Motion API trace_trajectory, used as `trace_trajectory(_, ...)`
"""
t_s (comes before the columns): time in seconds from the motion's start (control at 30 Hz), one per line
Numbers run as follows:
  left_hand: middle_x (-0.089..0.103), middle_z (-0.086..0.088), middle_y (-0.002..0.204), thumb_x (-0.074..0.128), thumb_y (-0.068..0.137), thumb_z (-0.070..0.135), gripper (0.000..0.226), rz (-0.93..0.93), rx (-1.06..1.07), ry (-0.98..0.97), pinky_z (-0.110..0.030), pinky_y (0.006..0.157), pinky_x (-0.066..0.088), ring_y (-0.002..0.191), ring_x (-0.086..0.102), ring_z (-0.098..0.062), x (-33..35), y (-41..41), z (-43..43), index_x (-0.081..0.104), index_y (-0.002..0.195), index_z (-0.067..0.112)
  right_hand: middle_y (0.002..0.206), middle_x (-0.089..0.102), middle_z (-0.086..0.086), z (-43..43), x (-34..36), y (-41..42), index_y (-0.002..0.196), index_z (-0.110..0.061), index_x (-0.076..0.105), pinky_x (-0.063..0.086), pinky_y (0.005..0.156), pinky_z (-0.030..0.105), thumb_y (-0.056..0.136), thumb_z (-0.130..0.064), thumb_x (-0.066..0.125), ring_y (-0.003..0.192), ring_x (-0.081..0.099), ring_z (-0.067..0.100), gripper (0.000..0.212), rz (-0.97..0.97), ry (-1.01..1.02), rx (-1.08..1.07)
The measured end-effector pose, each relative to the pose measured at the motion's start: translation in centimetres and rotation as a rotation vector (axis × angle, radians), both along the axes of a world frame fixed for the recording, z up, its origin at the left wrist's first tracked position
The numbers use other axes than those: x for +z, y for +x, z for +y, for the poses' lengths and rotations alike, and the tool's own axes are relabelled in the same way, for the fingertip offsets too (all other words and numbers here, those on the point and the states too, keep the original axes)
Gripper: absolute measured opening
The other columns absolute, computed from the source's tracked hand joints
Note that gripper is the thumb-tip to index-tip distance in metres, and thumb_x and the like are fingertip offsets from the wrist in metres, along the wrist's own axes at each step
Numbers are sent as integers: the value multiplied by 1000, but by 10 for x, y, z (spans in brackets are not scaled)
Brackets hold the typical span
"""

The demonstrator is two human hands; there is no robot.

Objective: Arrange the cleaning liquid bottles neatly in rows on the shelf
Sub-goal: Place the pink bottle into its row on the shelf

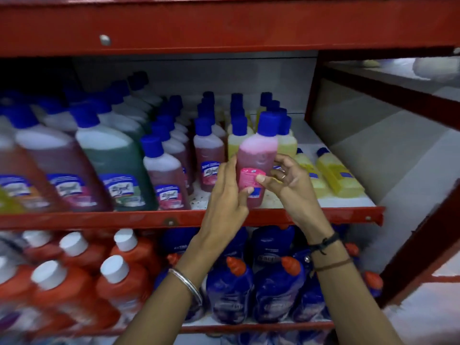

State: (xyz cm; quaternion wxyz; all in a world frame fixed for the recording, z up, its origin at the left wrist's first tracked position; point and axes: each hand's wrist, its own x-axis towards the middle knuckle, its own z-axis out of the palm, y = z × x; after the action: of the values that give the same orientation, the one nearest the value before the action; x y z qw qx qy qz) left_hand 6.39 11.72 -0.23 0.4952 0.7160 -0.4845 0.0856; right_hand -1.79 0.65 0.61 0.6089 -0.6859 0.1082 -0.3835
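Pink bottle (257, 155), blue-capped, stands upright at the front edge of the red shelf (99, 219), just off frame centre toward 3 o'clock. Left hand (230, 195) bears on its 9 o'clock side, thumb across the lower label, fingers extended. Right hand (288, 180) bears on its 3 o'clock side, thumb on the label, fingers curled at the bottle's edge. The bottle is clamped between both hands. Directly behind it, toward 12 o'clock, stand rows of yellow bottles (234, 143). At its 9 o'clock, rows of maroon bottles (209, 155) stand upright. At 3 o'clock, two yellow bottles lying flat (338, 175) rest on the shelf. Left part of the frame is blurred. Lower tier holds orange bottles (119, 277) and dark blue bottles (276, 290).
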Motion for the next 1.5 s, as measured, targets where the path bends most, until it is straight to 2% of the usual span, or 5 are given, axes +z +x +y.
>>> trace_trajectory(0.43,41,-11,126,60,84,8,59,73,271,29,-31,86,47,107,52,-24,-29,30,29,30,135,8,88,65,-9,19,-27,59,93,-19,60,55,75,23,77,-12,73,84,64,9,22,163,-179,-116)
trace_trajectory(0.6,49,-14,112,43,94,10,21,11,220,-83,-17,77,41,86,49,-9,-31,27,37,49,113,5,87,70,1,21,-36,56,95,-11,65,58,78,33,92,-29,52,83,68,6,22,210,-336,-131)
trace_trajectory(0.73,44,-14,126,37,85,-14,43,14,193,-72,5,89,28,103,39,1,-37,32,38,44,123,6,102,71,5,15,-37,54,106,-18,66,57,86,43,91,-32,54,92,68,14,23,239,-256,12)
trace_trajectory(0.97,28,-18,150,39,82,-14,72,205,138,42,-41,110,36,137,33,-26,-37,39,25,12,143,11,99,67,-3,20,-36,60,100,-29,56,54,75,21,73,-12,76,88,66,7,37,285,-183,60)
trace_trajectory(1.5,13,-19,146,52,85,5,72,83,315,-10,-30,111,25,133,19,-25,-28,-1,23,9,142,3,103,68,0,20,-27,51,111,-12,61,52,77,13,83,-12,66,93,66,9,28,291,-289,-30)
